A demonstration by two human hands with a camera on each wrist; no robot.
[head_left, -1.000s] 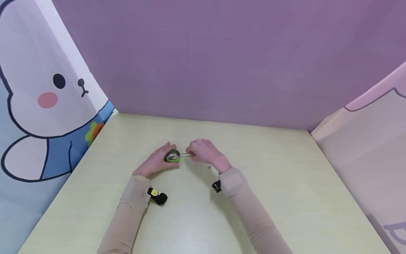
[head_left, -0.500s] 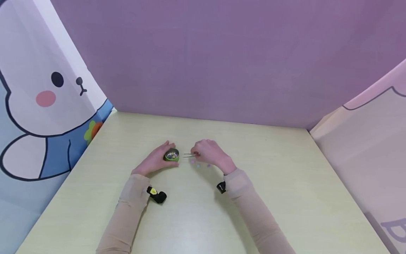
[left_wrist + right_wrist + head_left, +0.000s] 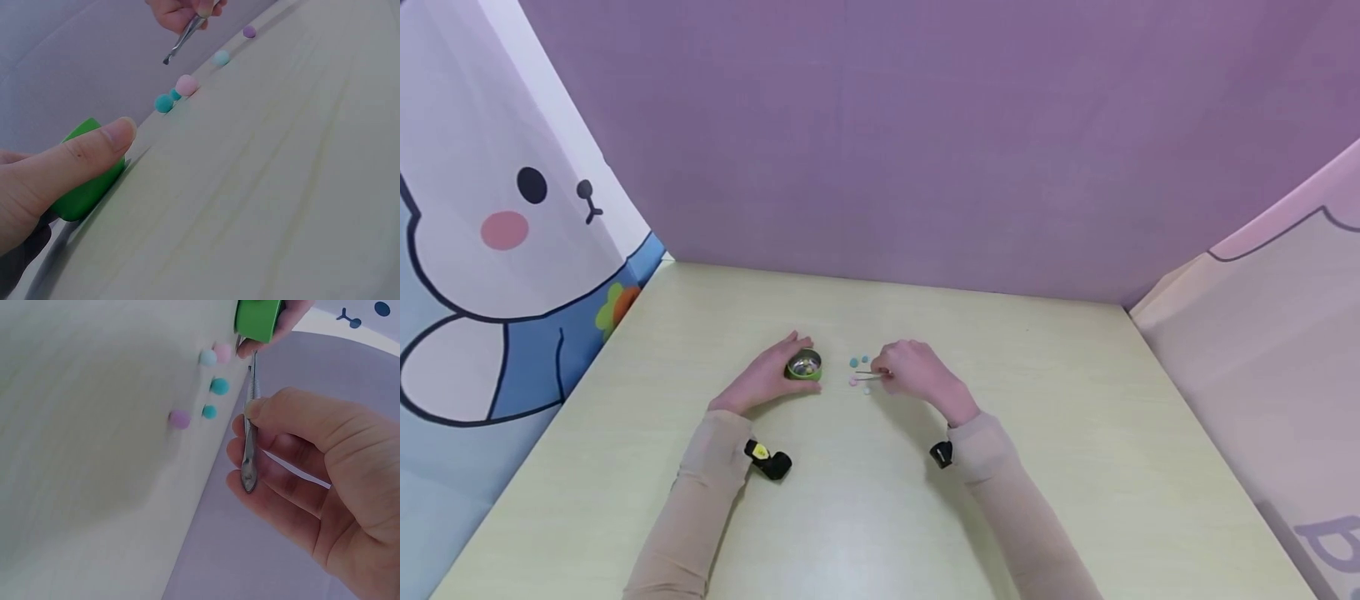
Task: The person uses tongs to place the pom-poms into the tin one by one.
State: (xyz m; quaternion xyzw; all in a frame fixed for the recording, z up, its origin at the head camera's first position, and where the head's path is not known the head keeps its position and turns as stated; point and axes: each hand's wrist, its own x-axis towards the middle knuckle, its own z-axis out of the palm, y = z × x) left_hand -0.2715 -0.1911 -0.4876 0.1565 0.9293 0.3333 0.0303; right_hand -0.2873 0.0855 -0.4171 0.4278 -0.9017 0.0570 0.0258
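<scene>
My left hand grips a small green bowl with a shiny metal inside, thumb on the near side and fingers round the far side. Some small bits lie inside the bowl. To its right, my right hand pinches metal tweezers between thumb and fingers, prongs apart and pointing towards the bowl. Small balls lie on the table below the tweezers: two teal, one a teal ball, a pink ball, a pale blue ball and a purple ball. The purple one is nearest the right wrist camera.
A pale wooden table carries everything. A purple cloth wall stands behind it, with printed cartoon panels on the left and right. Black camera mounts sit at both wrists.
My right hand has drawn the tweezers away from the bowl to the right, above the balls. Two teal balls have come into view in the head view. The left hand stays on the bowl.
</scene>
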